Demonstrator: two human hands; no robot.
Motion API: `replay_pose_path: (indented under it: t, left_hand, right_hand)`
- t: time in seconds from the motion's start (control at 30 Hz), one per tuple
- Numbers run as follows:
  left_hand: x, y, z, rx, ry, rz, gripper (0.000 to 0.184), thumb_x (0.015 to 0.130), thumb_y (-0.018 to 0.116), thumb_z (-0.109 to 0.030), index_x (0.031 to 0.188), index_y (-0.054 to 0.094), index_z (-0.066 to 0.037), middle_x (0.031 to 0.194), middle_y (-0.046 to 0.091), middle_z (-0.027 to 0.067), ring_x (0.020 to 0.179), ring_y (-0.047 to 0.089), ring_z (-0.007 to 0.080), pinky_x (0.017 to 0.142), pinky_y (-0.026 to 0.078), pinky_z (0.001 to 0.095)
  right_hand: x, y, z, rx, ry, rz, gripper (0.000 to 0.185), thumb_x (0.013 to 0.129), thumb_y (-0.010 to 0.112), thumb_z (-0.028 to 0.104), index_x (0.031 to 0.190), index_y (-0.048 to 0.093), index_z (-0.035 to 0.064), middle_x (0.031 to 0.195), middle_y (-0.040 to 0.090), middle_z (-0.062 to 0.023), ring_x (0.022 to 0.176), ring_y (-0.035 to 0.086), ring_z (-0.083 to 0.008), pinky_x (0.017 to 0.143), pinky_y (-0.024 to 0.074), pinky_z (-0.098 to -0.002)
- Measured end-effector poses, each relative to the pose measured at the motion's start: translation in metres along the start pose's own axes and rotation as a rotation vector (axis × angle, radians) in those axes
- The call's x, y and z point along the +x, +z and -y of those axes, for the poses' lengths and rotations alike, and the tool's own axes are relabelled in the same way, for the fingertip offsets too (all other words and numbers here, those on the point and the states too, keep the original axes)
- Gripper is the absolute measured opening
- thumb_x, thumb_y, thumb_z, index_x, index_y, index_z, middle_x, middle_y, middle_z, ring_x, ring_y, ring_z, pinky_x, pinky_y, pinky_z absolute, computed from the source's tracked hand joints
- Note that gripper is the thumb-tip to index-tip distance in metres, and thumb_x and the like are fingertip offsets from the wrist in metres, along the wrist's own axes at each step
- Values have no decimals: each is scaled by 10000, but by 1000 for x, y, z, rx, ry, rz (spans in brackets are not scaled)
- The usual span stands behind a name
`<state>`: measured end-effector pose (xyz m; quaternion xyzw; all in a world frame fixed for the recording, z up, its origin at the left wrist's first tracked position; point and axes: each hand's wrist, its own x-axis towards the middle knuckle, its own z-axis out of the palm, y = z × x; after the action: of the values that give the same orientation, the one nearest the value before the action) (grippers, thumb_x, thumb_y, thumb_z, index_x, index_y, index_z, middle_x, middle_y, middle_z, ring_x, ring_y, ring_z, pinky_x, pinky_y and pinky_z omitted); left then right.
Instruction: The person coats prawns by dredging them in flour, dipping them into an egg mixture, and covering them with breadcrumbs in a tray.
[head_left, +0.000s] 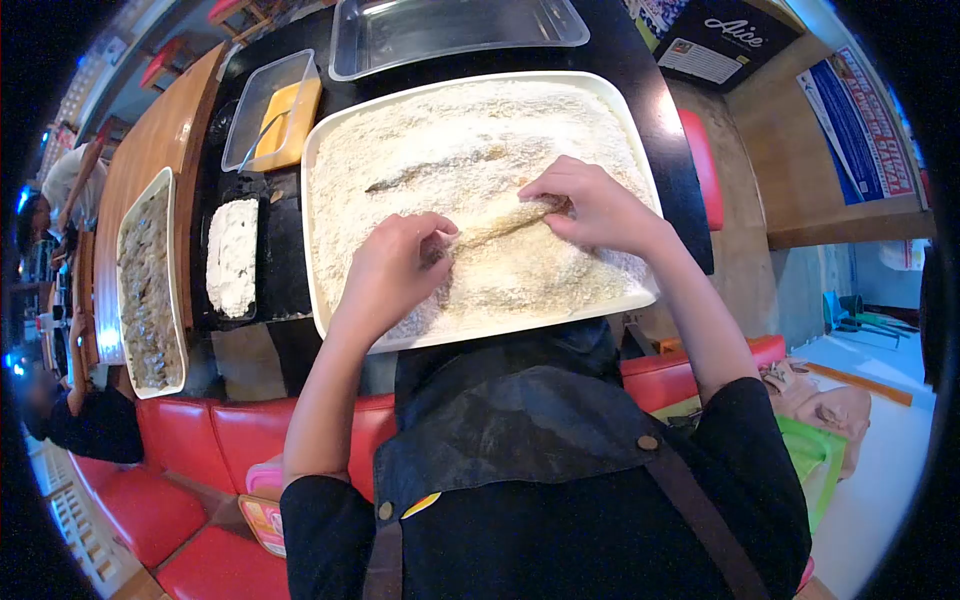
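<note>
A long strip coated in pale crumbs [505,222] lies across the middle of a large white tray [480,335] full of crumbly flour or breadcrumbs. My right hand [590,205] pinches its right end between thumb and fingers. At the other end, my left hand [395,265] has its fingers curled in a pinch on the strip's tip, low over the crumbs. Farther back in the tray, a second strip [378,186] is mostly buried, with a dark tip showing.
To the left stand a narrow container of white powder [232,258], a clear tub [240,125] of yellow batter with a utensil, and a long tray of greyish-brown pieces [150,285]. A clear plastic tray [460,40] sits behind. Red seats [235,435] border the table; people are at far left.
</note>
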<state>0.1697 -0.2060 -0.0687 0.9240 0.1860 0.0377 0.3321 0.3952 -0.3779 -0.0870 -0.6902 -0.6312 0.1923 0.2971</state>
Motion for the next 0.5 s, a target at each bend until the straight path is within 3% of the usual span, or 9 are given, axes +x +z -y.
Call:
replay_pose_path:
  t: [0.17, 0.2, 0.3, 0.37, 0.5]
  left_hand:
    - [1, -24, -15, -44, -176, 265, 255, 756, 727, -118, 991, 719, -18, 899, 701, 142, 823, 676, 244, 809, 530, 334]
    - [0, -28, -15, -58, -218, 316, 262, 756, 726, -122, 995, 724, -15, 908, 704, 146, 831, 678, 247, 813, 530, 332]
    - [-5, -19, 8, 131, 64, 96, 286, 752, 755, -154, 1005, 738, -23, 902, 708, 149, 828, 684, 254, 800, 531, 321]
    - [-6, -15, 7, 105, 92, 46, 297, 754, 775, -160, 1014, 737, -21, 910, 710, 149, 839, 683, 254, 794, 529, 315]
    - [-4, 6, 7, -113, 1, -48, 313, 767, 794, -145, 1048, 731, -25, 927, 706, 136, 861, 675, 244, 786, 526, 313]
  right_hand:
    - [9, -13, 17, 190, 126, 232, 358, 716, 653, 23, 1072, 686, 33, 929, 636, -112, 856, 625, -225, 767, 523, -323]
    - [8, -12, 15, 163, 87, 195, 351, 720, 672, 30, 1070, 689, 34, 932, 640, -113, 858, 626, -227, 765, 521, -324]
    - [5, -1, 7, 101, -39, 68, 341, 731, 731, 53, 1070, 699, 41, 943, 649, -114, 861, 627, -234, 756, 516, -328]
    - [4, 8, 1, 85, -128, -41, 349, 736, 773, 69, 1078, 704, 48, 952, 653, -115, 858, 628, -239, 746, 510, -330]
    - [4, 10, 1, 126, 21, 22, 337, 739, 790, 63, 1068, 717, 56, 982, 668, -107, 899, 639, -247, 774, 516, -329]
